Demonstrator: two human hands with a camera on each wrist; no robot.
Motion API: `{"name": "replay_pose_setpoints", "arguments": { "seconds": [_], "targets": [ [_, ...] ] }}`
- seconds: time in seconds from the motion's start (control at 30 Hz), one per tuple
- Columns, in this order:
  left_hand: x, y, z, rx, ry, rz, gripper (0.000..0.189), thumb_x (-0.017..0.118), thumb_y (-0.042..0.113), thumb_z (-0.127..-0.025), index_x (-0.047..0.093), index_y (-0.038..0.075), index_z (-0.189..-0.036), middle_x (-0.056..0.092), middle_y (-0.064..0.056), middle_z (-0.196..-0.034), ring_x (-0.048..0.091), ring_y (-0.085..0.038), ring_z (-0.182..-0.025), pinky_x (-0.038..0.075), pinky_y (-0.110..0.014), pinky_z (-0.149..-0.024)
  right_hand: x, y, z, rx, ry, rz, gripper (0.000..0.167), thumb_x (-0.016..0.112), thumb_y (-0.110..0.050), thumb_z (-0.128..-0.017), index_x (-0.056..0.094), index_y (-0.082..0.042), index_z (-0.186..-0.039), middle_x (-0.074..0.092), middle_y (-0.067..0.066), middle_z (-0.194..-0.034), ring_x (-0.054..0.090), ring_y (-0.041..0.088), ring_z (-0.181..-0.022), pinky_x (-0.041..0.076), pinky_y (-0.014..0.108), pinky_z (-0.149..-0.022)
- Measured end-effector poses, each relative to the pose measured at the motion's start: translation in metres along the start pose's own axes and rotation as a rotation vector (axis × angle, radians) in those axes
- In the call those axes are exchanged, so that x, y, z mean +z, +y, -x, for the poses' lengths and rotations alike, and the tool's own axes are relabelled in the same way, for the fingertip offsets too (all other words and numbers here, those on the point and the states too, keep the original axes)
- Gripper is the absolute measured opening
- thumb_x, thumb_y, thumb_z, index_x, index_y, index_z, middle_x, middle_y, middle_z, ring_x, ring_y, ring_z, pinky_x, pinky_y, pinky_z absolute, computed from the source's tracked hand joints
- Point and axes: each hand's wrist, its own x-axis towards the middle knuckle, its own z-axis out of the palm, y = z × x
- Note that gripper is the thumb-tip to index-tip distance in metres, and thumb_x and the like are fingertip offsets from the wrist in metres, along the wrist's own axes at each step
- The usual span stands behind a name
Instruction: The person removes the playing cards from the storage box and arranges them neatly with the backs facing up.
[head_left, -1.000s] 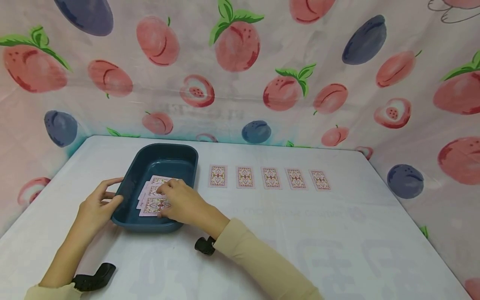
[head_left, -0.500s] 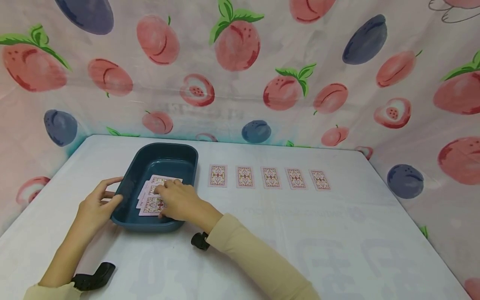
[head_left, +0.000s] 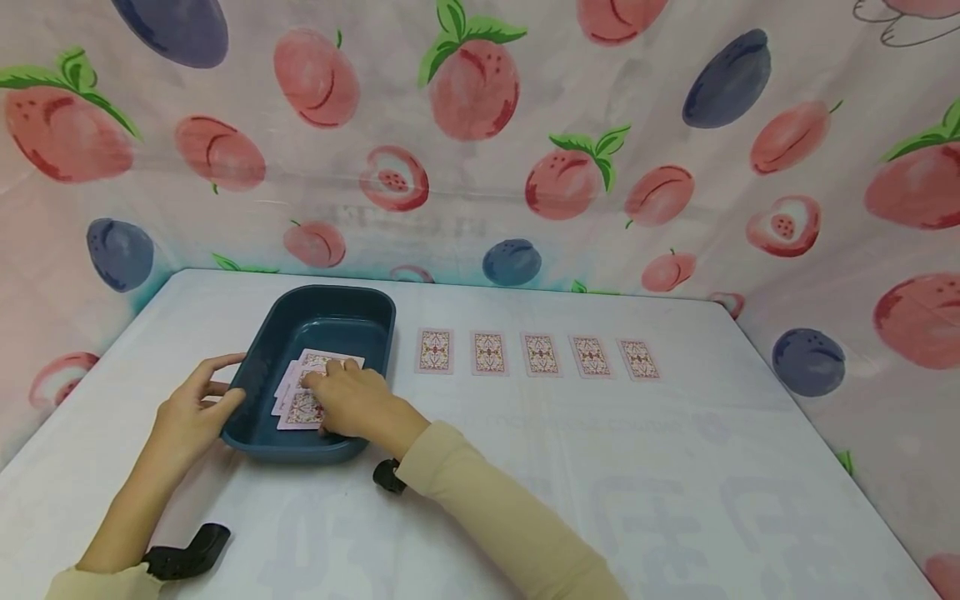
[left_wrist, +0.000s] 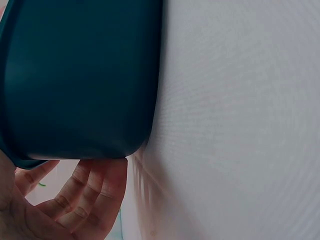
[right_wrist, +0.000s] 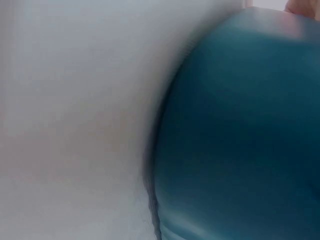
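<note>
Beige sleeve [head_left: 105,585], one, behind my left hand. Left hand [head_left: 197,408]: fingers and thumb spread apart, touching the tray's outer wall and rim; the left wrist view shows fingertips against the wall. Black wrist device [head_left: 191,552], one, nearer me than that hand.

Tray [head_left: 341,333], dark teal, rounded corners, standing on the worktop [head_left: 675,500] between my two hands and reaching beyond both.

Tray cards [head_left: 303,410], several, overlapping, patterned backs up, inside the tray and partly under my right hand [head_left: 356,404]. That hand: fingers bent over the cards; whether they pinch one I cannot tell. A second black device [head_left: 388,476] shows at its wrist.

Row of five cards [head_left: 542,355], patterned backs up, evenly spaced, flat on the worktop, right of my right hand and farther out.

Cloth [head_left: 480,183], fruit-printed, beyond both hands.
</note>
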Motion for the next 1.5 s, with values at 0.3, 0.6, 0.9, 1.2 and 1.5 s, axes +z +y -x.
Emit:
{"name": "replay_pose_setpoints", "arguments": {
  "seconds": [0.3, 0.6, 0.9, 1.2, 1.5],
  "targets": [
    [0.0, 0.001, 0.0, -0.004, 0.001, 0.003, 0.049, 0.043, 0.021, -0.094, 0.035, 0.007, -0.141, 0.055, -0.036, -0.114, 0.059, -0.05, -0.097, 0.052, -0.056, -0.074, 0.001, -0.001, -0.004, 0.001, -0.023, 0.092, 0.062, 0.069, -0.042, -0.079, 0.042, -0.042, -0.135, 0.048, -0.002, -0.129, 0.046, 0.014, -0.115, 0.042, 0.029, -0.098],
    [0.001, 0.001, 0.001, -0.014, 0.001, 0.012, 0.049, 0.043, 0.021, -0.094, 0.036, 0.007, -0.141, 0.055, -0.037, -0.114, 0.059, -0.05, -0.097, 0.053, -0.054, -0.073, 0.0, 0.0, -0.008, 0.014, -0.066, 0.05, 0.065, 0.072, -0.041, -0.077, 0.042, -0.041, -0.135, 0.048, 0.002, -0.129, 0.045, 0.018, -0.114, 0.04, 0.031, -0.1],
    [0.0, 0.002, 0.001, -0.019, -0.003, 0.014, 0.049, 0.044, 0.02, -0.094, 0.036, 0.007, -0.141, 0.055, -0.037, -0.114, 0.059, -0.049, -0.097, 0.053, -0.054, -0.073, -0.002, -0.001, -0.011, 0.026, -0.094, 0.012, 0.068, 0.074, -0.039, -0.075, 0.043, -0.039, -0.135, 0.047, 0.003, -0.125, 0.043, 0.017, -0.107, 0.036, 0.029, -0.102],
    [0.0, 0.001, 0.001, -0.019, -0.009, 0.013, 0.049, 0.044, 0.019, -0.094, 0.036, 0.006, -0.14, 0.055, -0.037, -0.114, 0.059, -0.049, -0.096, 0.053, -0.054, -0.073, -0.001, -0.001, -0.015, 0.054, -0.115, -0.027, 0.068, 0.077, -0.038, -0.072, 0.045, -0.04, -0.133, 0.047, 0.002, -0.118, 0.038, 0.016, -0.099, 0.038, 0.029, -0.095],
    [-0.001, 0.001, 0.0, -0.011, 0.0, 0.017, 0.049, 0.044, 0.021, -0.094, 0.036, 0.008, -0.141, 0.055, -0.036, -0.113, 0.059, -0.05, -0.097, 0.053, -0.054, -0.072, -0.003, -0.001, -0.016, 0.073, -0.124, -0.078, 0.071, 0.077, -0.036, -0.073, 0.042, -0.042, -0.135, 0.043, 0.002, -0.12, 0.039, 0.017, -0.1, 0.039, 0.03, -0.093]
  ]
}}
